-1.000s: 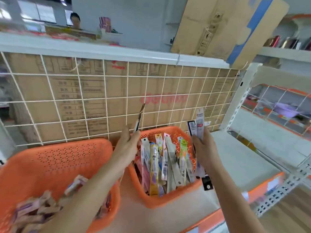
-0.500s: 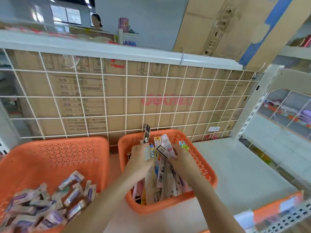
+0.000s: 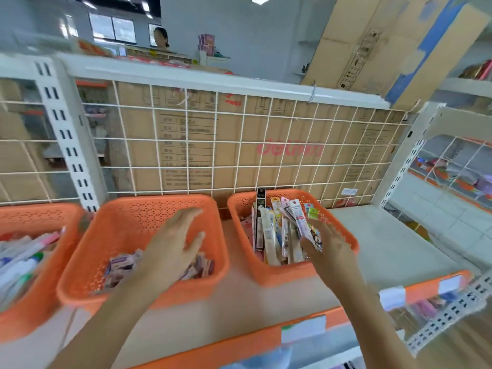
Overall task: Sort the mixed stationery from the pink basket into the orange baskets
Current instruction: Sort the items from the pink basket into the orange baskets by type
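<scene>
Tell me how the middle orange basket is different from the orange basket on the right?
The middle basket holds short packets heaped low at its bottom; the right basket holds long thin packets standing on end, some poking above its rim. The middle basket looks wider than the right basket. The left hand is over the middle basket, the right hand over the right basket. Both are orange with tiny holes.

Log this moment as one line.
left hand open over middle basket | right hand at packets in right basket, grip unclear

Orange perforated baskets (image 3: 170,206), white wire grid (image 3: 239,145), brown cardboard (image 3: 202,145) with red lettering.
</scene>
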`<state>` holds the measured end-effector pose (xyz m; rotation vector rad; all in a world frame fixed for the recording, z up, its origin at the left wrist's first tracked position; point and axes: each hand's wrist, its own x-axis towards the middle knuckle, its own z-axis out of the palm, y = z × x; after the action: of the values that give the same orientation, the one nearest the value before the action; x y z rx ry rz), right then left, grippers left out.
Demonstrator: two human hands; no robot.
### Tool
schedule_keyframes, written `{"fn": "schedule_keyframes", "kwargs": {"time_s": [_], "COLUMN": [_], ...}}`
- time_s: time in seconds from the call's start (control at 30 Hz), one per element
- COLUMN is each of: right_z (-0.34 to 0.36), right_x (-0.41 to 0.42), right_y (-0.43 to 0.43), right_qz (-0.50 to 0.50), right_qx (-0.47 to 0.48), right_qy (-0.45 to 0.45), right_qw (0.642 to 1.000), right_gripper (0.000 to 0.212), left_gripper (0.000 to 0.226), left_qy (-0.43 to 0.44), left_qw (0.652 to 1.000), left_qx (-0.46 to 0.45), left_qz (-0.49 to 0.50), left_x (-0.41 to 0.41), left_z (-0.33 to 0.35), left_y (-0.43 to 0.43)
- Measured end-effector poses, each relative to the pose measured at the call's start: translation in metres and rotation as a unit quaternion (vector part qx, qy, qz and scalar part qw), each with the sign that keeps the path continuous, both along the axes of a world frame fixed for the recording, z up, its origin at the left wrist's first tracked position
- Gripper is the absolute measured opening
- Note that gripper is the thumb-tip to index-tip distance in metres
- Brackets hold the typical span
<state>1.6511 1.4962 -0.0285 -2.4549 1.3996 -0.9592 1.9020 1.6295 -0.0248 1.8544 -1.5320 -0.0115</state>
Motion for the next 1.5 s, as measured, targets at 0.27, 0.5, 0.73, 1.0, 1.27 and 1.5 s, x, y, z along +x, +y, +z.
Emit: {"fn": "schedule_keyframes", "kwargs": {"time_s": [0.27, 0.5, 0.73, 1.0, 1.27, 1.5], "right_z": [-0.021, -0.029, -0.023, -0.017, -0.006, -0.001], "right_x": [0.018, 0.054, 0.125, 0.245, 0.377, 0.476], "right_y": [0.104, 0.19, 0.236, 0.275, 0.313, 0.334], "right_qz": [-0.005, 0.017, 0.121, 0.249, 0.349, 0.414], "right_qx": [-0.049, -0.032, -0.034, -0.035, -0.038, -0.012], "right_qy": [0.003, 0.013, 0.016, 0.038, 0.026, 0.004], "right_qw": [0.999, 0.999, 0.992, 0.967, 0.936, 0.91], "right_gripper": [0.04, 0.039, 0.039, 0.038, 0.037, 0.039], "left_gripper": [0.057, 0.049, 0.039, 0.045, 0.045, 0.045], "left_qy": [-0.09, -0.138, -0.14, -0.117, -0.1, -0.081], "left_qw": [0.99, 0.97, 0.947, 0.9, 0.856, 0.841], "left_qx": [0.03, 0.063, 0.029, 0.039, 0.059, 0.084], "left_qz": [0.104, 0.192, 0.286, 0.417, 0.503, 0.528], "left_x": [0.067, 0.102, 0.14, 0.18, 0.239, 0.305], "left_z": [-0.01, -0.016, -0.023, -0.025, -0.022, -0.013], "left_y": [0.137, 0.256, 0.358, 0.456, 0.517, 0.531]}}
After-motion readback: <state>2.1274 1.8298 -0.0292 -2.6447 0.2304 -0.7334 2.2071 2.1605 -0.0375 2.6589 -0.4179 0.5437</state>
